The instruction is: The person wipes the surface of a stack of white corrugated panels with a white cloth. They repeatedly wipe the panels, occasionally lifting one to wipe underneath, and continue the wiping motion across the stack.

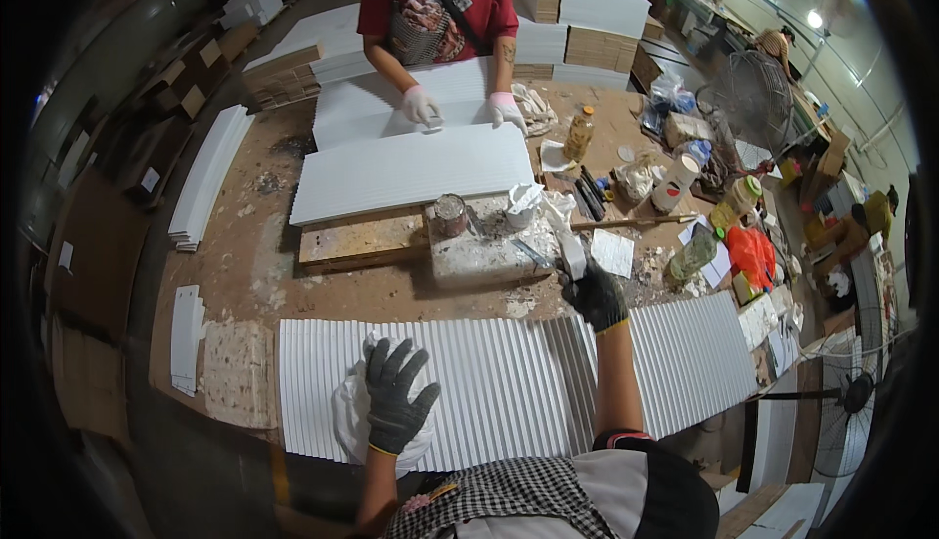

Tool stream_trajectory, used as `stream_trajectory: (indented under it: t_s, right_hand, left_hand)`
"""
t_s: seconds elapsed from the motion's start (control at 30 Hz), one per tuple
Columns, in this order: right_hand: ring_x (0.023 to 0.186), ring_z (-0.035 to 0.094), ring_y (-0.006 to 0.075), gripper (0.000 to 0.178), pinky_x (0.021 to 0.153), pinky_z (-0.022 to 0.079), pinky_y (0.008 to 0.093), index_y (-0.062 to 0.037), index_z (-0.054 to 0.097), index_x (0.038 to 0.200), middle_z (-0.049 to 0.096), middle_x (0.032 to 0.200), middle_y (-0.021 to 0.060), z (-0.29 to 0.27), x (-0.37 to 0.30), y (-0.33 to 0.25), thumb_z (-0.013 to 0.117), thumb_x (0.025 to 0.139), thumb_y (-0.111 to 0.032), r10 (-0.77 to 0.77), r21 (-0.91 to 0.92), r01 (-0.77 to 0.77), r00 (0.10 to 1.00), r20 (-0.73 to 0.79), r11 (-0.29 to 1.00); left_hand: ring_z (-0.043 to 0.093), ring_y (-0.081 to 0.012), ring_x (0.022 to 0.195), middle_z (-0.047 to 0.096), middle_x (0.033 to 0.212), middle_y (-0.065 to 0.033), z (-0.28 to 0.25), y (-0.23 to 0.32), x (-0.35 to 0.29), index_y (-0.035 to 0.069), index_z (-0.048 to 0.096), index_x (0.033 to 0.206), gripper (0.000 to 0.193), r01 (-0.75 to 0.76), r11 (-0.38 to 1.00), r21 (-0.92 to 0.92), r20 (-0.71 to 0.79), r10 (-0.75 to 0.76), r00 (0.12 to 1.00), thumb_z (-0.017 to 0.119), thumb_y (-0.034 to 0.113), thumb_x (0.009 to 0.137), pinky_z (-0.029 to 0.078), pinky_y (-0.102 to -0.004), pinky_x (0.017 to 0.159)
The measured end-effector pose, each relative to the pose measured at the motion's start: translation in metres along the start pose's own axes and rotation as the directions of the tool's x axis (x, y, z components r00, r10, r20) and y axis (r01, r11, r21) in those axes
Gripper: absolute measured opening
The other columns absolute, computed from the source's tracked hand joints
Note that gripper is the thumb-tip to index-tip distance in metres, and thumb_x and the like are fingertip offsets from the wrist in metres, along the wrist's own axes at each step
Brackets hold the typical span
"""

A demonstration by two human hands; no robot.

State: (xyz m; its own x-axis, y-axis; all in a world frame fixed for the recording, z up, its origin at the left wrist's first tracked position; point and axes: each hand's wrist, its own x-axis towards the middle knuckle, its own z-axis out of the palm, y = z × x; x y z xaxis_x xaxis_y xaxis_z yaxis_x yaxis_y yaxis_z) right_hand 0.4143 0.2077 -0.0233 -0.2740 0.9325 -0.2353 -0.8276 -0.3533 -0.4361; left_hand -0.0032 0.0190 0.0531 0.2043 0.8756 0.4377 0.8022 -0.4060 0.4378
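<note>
Brown worktable [235,280]: stained white block [469,267] topped by dark-red can [450,216], green-capped clear bottle [692,257] rightward. Before block, left black-gloved hand [396,400] splayed on white cloth [352,422]; right black-gloved hand [595,297] beside block, grip unclear.

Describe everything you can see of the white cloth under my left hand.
The white cloth looks like soft fabric, loosely crumpled, with no clear outline. It lies on the white ridged pieces, toward their left end. The dark-gloved left hand rests on it, fingers spread, hiding its middle.

Smooth white strips [499,392], rough tabletop [235,280]
</note>
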Motion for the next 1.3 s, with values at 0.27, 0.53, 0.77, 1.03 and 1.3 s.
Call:
stream_trajectory:
  t_s: [0.27, 0.53, 0.77, 1.03, 1.3]
  right_hand:
    - [0.096, 0.073, 0.03, 0.052, 0.073, 0.066, 0.0385, 0.0005, 0.056, 0.149, 0.073, 0.129, 0.0195, -0.043, -0.008, 0.031, 0.065, 0.108, -0.031, -0.044, 0.121, 0.042, 0.999, 0.019, 0.992]
    - [0.104, 0.073, 0.0333, 0.085, 0.085, 0.066, 0.0398, -0.0046, 0.048, 0.163, 0.069, 0.132, 0.0251, -0.028, -0.039, 0.053, 0.078, 0.098, -0.051, -0.069, -0.272, 0.075, 0.997, 0.031, 0.959]
    - [0.095, 0.076, 0.0283, 0.055, 0.076, 0.066, 0.0417, -0.0008, 0.056, 0.151, 0.074, 0.13, 0.0188, -0.02, -0.033, 0.025, 0.066, 0.108, -0.034, -0.051, 0.079, 0.049, 0.998, 0.028, 0.996]
    - [0.102, 0.072, 0.0207, 0.058, 0.089, 0.062, 0.0359, -0.0029, 0.059, 0.154, 0.073, 0.12, 0.0125, -0.009, -0.029, 0.011, 0.077, 0.105, -0.027, -0.065, -0.467, 0.058, 0.998, 0.0, 0.883]
    - [0.116, 0.07, 0.0173, 0.05, 0.101, 0.062, 0.0367, -0.0073, 0.066, 0.15, 0.076, 0.132, 0.0073, 0.01, 0.037, 0.031, 0.08, 0.102, -0.013, 0.135, -0.923, 0.224, 0.952, 0.276, 0.314]
  left_hand:
    - [0.061, -0.0303, 0.135, 0.074, 0.132, -0.0089, -0.089, 0.096, 0.126, 0.007, 0.07, 0.14, 0.055, -0.175, 0.326, -0.929, -0.122, 0.176, 0.977, 0.088, 0.031, 0.094, 0.042, -0.0521, 0.125]
    - [0.065, -0.0325, 0.123, 0.074, 0.119, -0.0156, -0.164, 0.189, 0.169, 0.007, 0.073, 0.116, 0.033, 0.056, -0.475, -0.878, -0.051, 0.208, 0.977, 0.074, 0.037, 0.104, 0.048, -0.054, 0.113]
    - [0.062, -0.0353, 0.132, 0.073, 0.125, -0.0167, -0.17, 0.129, 0.139, 0.007, 0.07, 0.112, 0.028, -0.223, -0.26, -0.94, -0.245, 0.053, 0.968, 0.063, 0.034, 0.109, 0.043, -0.053, 0.12]
    - [0.056, -0.0348, 0.144, 0.073, 0.132, -0.0146, -0.057, -0.001, 0.034, 0.005, 0.069, 0.136, 0.042, 0.37, 0.784, -0.498, -0.045, -0.449, 0.892, 0.068, 0.036, 0.109, 0.04, -0.0487, 0.125]
    - [0.044, -0.0428, 0.153, 0.056, 0.16, -0.0166, 0.014, -0.055, -0.082, 0.01, 0.059, 0.156, 0.067, 0.248, 0.951, 0.187, 0.084, -0.267, 0.96, 0.074, 0.045, 0.1, 0.026, -0.063, 0.132]
